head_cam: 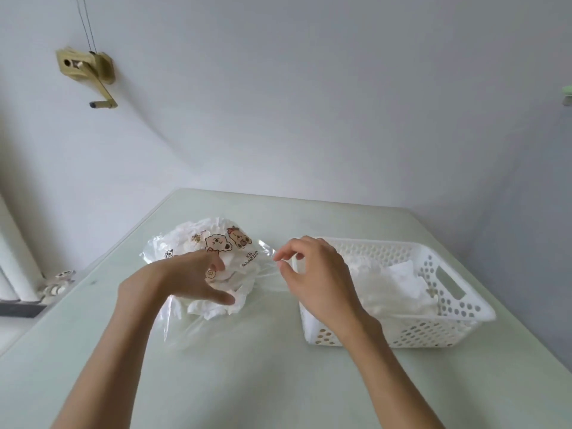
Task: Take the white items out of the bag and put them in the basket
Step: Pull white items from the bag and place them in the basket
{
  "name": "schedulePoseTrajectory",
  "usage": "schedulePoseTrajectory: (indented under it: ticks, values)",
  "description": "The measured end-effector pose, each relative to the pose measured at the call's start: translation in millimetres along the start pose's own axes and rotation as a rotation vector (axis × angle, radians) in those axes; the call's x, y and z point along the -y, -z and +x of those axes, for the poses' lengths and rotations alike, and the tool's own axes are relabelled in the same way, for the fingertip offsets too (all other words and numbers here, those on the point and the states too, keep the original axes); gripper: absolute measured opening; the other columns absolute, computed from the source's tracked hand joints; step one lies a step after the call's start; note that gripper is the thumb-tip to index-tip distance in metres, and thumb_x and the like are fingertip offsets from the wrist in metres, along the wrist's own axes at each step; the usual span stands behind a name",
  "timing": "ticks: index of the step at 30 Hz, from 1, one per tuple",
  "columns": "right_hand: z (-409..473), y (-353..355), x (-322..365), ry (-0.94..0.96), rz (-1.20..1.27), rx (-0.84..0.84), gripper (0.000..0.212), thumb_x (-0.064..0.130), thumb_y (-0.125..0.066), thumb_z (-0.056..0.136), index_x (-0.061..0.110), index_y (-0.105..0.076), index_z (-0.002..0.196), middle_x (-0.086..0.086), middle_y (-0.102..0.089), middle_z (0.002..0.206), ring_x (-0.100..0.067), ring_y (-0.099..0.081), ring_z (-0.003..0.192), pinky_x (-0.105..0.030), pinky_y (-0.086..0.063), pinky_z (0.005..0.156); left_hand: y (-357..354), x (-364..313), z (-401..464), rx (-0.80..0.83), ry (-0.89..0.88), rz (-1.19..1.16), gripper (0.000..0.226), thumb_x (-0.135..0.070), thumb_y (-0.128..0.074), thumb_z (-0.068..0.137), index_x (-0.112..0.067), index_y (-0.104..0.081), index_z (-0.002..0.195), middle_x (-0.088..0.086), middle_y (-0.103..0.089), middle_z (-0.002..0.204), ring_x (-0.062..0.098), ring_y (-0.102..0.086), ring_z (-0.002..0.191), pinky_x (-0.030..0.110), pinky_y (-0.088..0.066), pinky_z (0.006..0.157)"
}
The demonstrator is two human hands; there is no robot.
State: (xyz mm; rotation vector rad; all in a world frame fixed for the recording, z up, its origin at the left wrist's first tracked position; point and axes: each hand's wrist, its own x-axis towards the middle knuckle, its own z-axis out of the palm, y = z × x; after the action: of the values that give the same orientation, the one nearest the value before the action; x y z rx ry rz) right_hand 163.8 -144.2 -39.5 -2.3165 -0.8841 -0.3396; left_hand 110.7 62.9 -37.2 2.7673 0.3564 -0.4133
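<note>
The bag is made of thin, clear, glossy plastic film, crinkled and printed with cartoon bears. The white items inside it look like soft, crumpled matt paper or cloth; which one cannot be told. The basket is moulded from smooth white plastic, perforated with round holes. The table is surfaced in a smooth, pale green, faintly glossy finish.

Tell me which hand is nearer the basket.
Right. The right hand hovers over the basket's near-left corner; the left hand is off to its left, on the bag.
</note>
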Motion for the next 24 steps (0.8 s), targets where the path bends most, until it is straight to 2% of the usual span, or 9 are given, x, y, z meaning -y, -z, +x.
schedulePoseTrajectory:
  ticks: [4,7,9,11,13,16,20,22,24]
  values:
    - [2,-9,25,-0.02,-0.103,0.22,0.016,0.023,-0.057,0.09,0.031,-0.07,0.095,0.012,-0.065,0.096,-0.01,-0.056,0.087,-0.023,-0.037,0.07,-8,-5,9,0.079,-0.001,0.023,0.078,-0.084,-0.043,0.07,-0.016,-0.06,0.105,-0.002,-0.062,0.112,0.019,-0.06,0.1,0.029,-0.045,0.085]
    - [4,-16,32,-0.059,-0.185,0.368,0.025,0.014,-0.054,0.088,0.03,-0.072,0.093,0.01,-0.068,0.1,-0.017,-0.064,0.092,-0.025,-0.043,0.071,-14,-2,13,0.077,0.025,0.066,0.065,-0.075,-0.059,0.071,-0.026,-0.055,0.114,-0.008,-0.058,0.117,0.017,-0.064,0.097,0.034,-0.05,0.092]
    - [6,-21,33,-0.09,-0.217,0.384,0.029,0.011,-0.052,0.086,0.03,-0.073,0.093,0.004,-0.069,0.101,-0.023,-0.064,0.094,-0.028,-0.047,0.076,-14,3,16,0.072,0.037,0.017,0.037,-0.055,-0.06,0.085,-0.027,-0.055,0.108,-0.003,-0.06,0.116,0.019,-0.068,0.085,0.033,-0.054,0.085]
    - [6,-26,32,-0.1,-0.246,0.389,0.033,0.008,-0.05,0.085,0.028,-0.073,0.097,0.0,-0.069,0.103,-0.028,-0.063,0.097,-0.031,-0.05,0.079,-10,10,19,0.07,0.04,-0.103,0.017,-0.038,-0.051,0.096,-0.023,-0.057,0.101,0.005,-0.064,0.111,0.024,-0.07,0.083,0.029,-0.056,0.073]
    - [4,-36,30,-0.085,-0.271,0.401,0.033,0.007,-0.048,0.088,0.025,-0.073,0.101,-0.001,-0.069,0.105,-0.028,-0.062,0.1,-0.032,-0.05,0.08,-7,17,19,0.108,0.034,-0.252,0.02,-0.027,-0.044,0.1,-0.016,-0.06,0.104,0.01,-0.065,0.113,0.025,-0.071,0.088,0.03,-0.057,0.065]
    - [1,-59,30,-0.056,-0.29,0.354,0.024,0.014,-0.049,0.091,0.021,-0.072,0.098,-0.002,-0.069,0.101,-0.029,-0.062,0.098,-0.032,-0.048,0.076,-6,25,16,0.133,0.032,-0.39,0.027,-0.018,-0.04,0.102,-0.008,-0.06,0.116,0.007,-0.067,0.111,0.022,-0.071,0.088,0.03,-0.059,0.065]
    - [-3,-86,30,0.014,-0.289,0.256,0.024,0.027,-0.048,0.097,0.021,-0.063,0.115,-0.002,-0.068,0.108,-0.027,-0.062,0.104,-0.033,-0.043,0.08,-2,29,15,0.14,0.021,-0.435,0.028,-0.021,-0.039,0.103,-0.015,-0.058,0.122,0.002,-0.066,0.11,0.021,-0.069,0.096,0.034,-0.06,0.074]
    - [-7,-94,28,0.054,-0.306,0.294,0.03,0.03,-0.047,0.098,0.023,-0.052,0.126,-0.003,-0.067,0.11,-0.027,-0.061,0.105,-0.033,-0.042,0.08,-2,30,15,0.128,0.023,-0.437,0.03,-0.023,-0.04,0.103,-0.015,-0.057,0.126,0.003,-0.065,0.112,0.019,-0.068,0.096,0.032,-0.059,0.072]
    - [-8,-97,25,0.051,-0.32,0.311,0.029,0.03,-0.046,0.098,0.024,-0.054,0.125,-0.003,-0.066,0.112,-0.026,-0.061,0.105,-0.033,-0.041,0.079,-2,29,16,0.122,0.021,-0.428,0.033,-0.026,-0.041,0.102,-0.013,-0.056,0.128,0.003,-0.065,0.113,0.014,-0.066,0.091,0.028,-0.059,0.066]
